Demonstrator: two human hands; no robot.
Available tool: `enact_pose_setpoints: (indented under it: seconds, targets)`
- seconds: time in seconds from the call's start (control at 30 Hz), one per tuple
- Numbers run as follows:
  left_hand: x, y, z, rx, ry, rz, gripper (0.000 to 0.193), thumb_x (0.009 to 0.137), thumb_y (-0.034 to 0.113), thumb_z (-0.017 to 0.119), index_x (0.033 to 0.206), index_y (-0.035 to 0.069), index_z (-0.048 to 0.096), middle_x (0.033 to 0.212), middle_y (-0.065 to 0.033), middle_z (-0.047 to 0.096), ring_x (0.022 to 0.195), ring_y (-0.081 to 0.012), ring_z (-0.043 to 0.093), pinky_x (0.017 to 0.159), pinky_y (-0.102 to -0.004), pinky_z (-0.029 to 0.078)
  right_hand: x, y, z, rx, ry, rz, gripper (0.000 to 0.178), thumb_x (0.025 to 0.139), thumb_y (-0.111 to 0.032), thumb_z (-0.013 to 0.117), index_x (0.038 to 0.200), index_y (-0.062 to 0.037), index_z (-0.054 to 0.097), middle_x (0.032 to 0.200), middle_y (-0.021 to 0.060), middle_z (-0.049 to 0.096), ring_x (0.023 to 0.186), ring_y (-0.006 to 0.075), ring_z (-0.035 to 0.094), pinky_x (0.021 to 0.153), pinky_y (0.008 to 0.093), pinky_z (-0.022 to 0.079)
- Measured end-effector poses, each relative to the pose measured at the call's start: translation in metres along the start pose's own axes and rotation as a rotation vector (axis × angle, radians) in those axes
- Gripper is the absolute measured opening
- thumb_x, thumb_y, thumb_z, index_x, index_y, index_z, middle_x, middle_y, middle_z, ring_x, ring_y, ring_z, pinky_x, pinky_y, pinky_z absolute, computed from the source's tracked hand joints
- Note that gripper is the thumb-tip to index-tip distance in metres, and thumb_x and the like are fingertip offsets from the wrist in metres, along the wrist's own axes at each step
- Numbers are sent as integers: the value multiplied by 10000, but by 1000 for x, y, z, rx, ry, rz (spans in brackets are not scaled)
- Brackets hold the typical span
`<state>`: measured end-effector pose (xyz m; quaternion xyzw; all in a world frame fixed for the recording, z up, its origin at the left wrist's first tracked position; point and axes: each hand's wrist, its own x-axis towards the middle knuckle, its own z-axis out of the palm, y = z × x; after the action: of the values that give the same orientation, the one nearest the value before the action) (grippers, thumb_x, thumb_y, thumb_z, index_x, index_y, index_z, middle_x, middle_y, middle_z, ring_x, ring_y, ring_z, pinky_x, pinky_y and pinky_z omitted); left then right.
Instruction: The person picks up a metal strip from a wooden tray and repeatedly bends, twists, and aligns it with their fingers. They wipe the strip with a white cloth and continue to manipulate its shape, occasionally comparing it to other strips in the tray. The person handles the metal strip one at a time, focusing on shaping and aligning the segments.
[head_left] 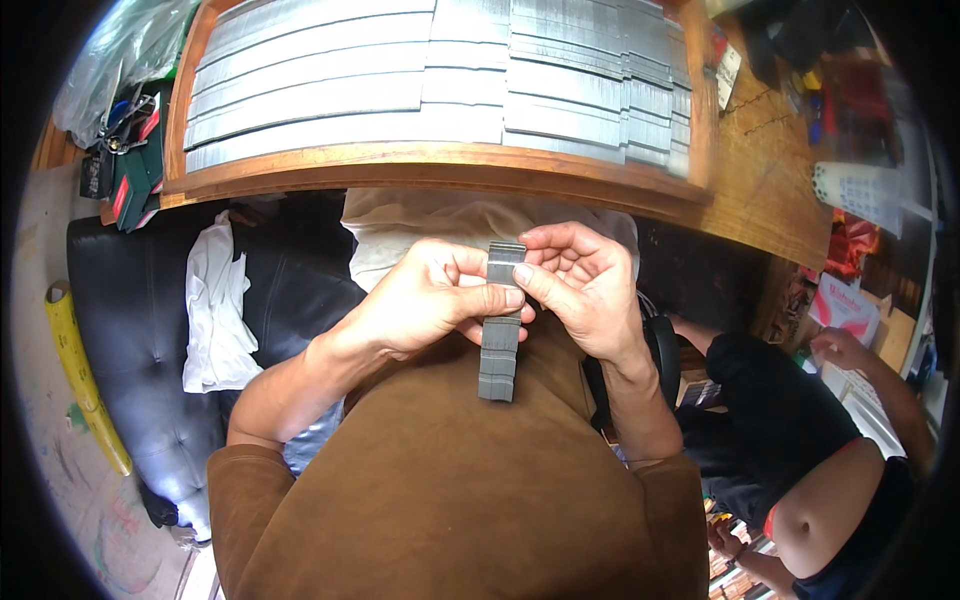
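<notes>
A narrow stack of thin dark-grey strips (pixel 497 365) stands on edge between my hands, in front of my brown shirt. My left hand (pixel 420 300) wraps round the middle of the stack, thumb across its face and fingers behind. At the upper end my right hand (pixel 592 290) pinches the stack, thumb on its face and index finger at the top edge. Beyond my hands lies a wooden tray (pixel 420 158) filled with overlapping rows of flat silver-grey pieces (pixel 310 85). Whether these are the same kind as the held strips, I cannot tell.
The tray rests at a wooden table (pixel 770 215) with a patterned white cup (pixel 855 188) at right. A white cloth (pixel 215 320) lies on a black tufted seat (pixel 125 330) at left, beside a yellow tube (pixel 85 385). Another person (pixel 780 410) is close by on the right.
</notes>
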<state>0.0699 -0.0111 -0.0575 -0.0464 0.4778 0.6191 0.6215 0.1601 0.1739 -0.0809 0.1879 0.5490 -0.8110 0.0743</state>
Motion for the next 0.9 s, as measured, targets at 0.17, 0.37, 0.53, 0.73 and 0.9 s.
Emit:
enact_pose_setpoints:
  seconds: [0.17,0.37,0.53,0.73,0.9]
  targets:
    - [7,8,-5,-43,-22,21,257,944,159,701,1127,-20,682,971,-119,746,826,-183,746,609,-216,584,6,-2,3,63,60,48,258,898,7,711,1133,80,632,933,90,676,757,78,640,677,195,542]
    - [18,19,-15,-33,-9,74,269,943,157,699,1132,-32,677,980,-141,748,825,-202,752,582,-199,580,19,1,7,246,97,89,212,927,-21,692,1099,93,643,885,104,701,697,92,645,623,205,539]
    - [20,20,-16,-36,-7,81,260,944,156,697,1126,-30,679,975,-145,749,828,-211,753,592,-206,589,22,3,10,260,122,86,185,928,1,681,1090,85,652,865,101,698,668,96,633,604,207,532]
    - [22,18,-19,-17,-10,80,250,947,143,692,1120,-37,679,993,-163,741,834,-231,752,649,-266,629,23,5,10,240,111,62,165,931,15,669,1086,71,664,865,100,698,671,96,627,607,214,530]
    - [22,18,-19,-50,-17,74,253,946,134,689,1128,-41,672,992,-167,740,838,-241,753,651,-275,637,23,4,10,265,105,73,167,924,31,667,1086,70,662,873,99,699,683,98,630,617,218,532]
